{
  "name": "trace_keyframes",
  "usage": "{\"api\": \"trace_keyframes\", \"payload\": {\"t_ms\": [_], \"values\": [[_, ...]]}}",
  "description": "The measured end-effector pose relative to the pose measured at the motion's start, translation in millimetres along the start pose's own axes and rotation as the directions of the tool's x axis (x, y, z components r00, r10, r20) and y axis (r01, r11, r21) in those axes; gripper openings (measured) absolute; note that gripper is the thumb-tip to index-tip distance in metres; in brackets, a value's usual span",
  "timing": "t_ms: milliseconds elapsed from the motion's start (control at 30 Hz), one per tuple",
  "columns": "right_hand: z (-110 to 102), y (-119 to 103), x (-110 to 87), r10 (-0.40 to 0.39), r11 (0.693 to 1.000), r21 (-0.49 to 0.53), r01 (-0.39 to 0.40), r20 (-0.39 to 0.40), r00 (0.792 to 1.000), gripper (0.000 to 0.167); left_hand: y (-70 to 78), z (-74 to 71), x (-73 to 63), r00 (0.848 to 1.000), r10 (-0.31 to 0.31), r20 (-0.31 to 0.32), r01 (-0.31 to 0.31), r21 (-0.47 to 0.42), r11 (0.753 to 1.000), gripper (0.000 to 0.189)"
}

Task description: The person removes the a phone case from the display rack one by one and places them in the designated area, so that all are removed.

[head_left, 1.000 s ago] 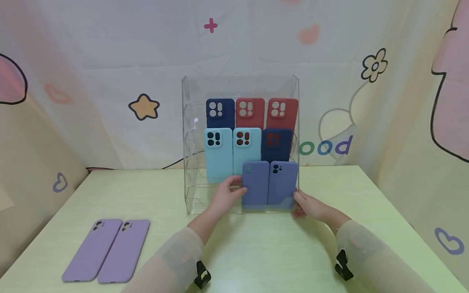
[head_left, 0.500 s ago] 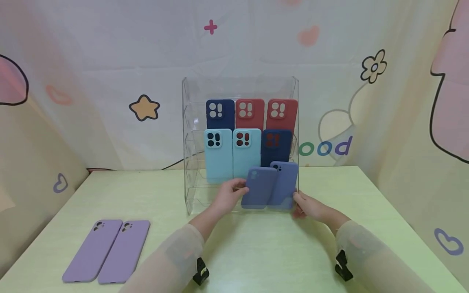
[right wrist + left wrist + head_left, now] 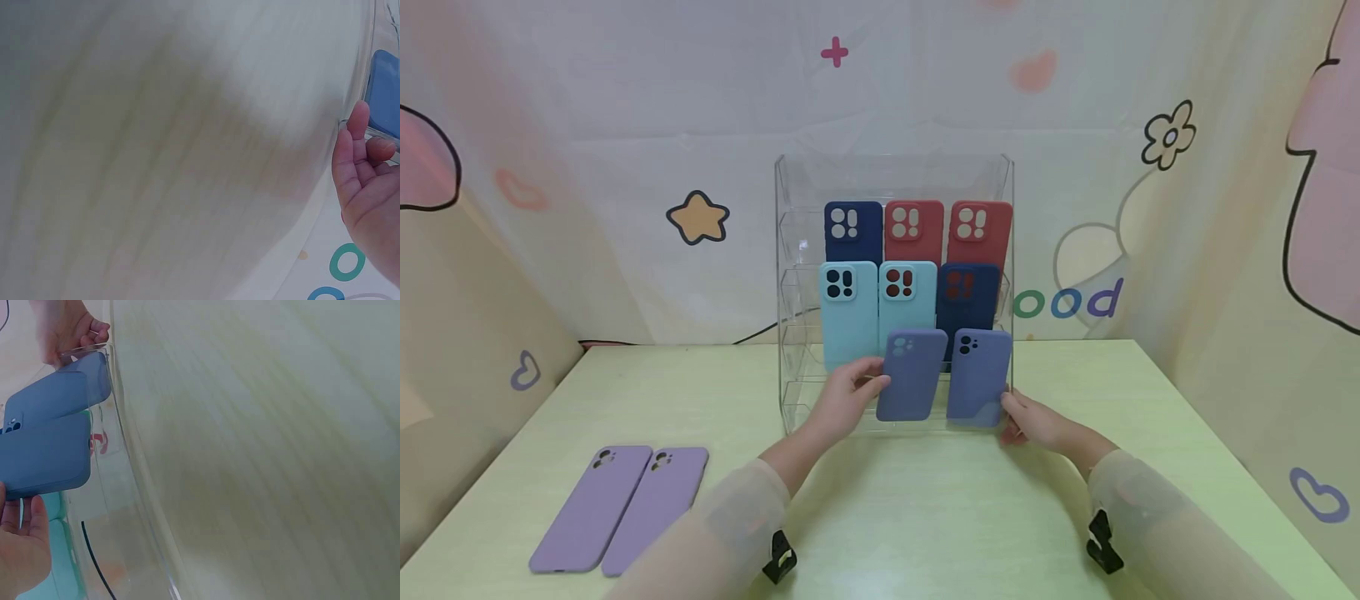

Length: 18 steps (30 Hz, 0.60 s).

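Note:
My left hand (image 3: 848, 398) pinches the left edge of a blue-violet phone case (image 3: 912, 375), thumb in front. The case is tilted and held just in front of the lowest tier of a clear acrylic display rack (image 3: 799, 421). A second blue-violet phone case (image 3: 979, 379) stands in that tier at the right end, a gap between the two. Around the rack's lower right side edge my right hand (image 3: 1030, 419) has its fingers and thumb. The right wrist view shows those fingers (image 3: 359, 119) at the rack's corner, beside the case inside.
Higher tiers bear two light blue phone cases (image 3: 848, 333), two red ones (image 3: 913, 242) and two navy ones (image 3: 853, 250). Two lilac phone cases (image 3: 587, 517) lie side by side on the table (image 3: 970, 517) at the left. A patterned cloth (image 3: 625, 83) hangs behind.
The left phone case stood in the lowest tier, then leaned right over its neighbour. Now it has come up and left in my left hand. My right hand has stayed put.

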State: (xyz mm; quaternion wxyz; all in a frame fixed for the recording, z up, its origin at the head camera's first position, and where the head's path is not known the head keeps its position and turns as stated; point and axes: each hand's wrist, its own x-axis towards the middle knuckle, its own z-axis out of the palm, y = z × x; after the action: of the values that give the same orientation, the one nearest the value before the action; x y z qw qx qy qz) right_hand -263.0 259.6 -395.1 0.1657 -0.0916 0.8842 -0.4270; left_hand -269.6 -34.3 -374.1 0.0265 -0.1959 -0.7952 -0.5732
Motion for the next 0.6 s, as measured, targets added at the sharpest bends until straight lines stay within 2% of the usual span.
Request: {"api": "trace_keyframes", "payload": {"t_ms": [267,600], "values": [[0.5,-0.8,2.0,-0.004,1.000,-0.002,0.004,0.000,1.000,0.031,1.8,-13.0,-9.0,0.999,-0.046,0.009,0.047,-0.030,0.998,0.028],[-0.3,-1.4,-0.5,-0.012,1.000,-0.009,0.012,0.016,1.000,0.032,3.1,-26.2,-28.9,0.991,-0.123,0.051,0.127,-0.092,0.988,0.030]]}}
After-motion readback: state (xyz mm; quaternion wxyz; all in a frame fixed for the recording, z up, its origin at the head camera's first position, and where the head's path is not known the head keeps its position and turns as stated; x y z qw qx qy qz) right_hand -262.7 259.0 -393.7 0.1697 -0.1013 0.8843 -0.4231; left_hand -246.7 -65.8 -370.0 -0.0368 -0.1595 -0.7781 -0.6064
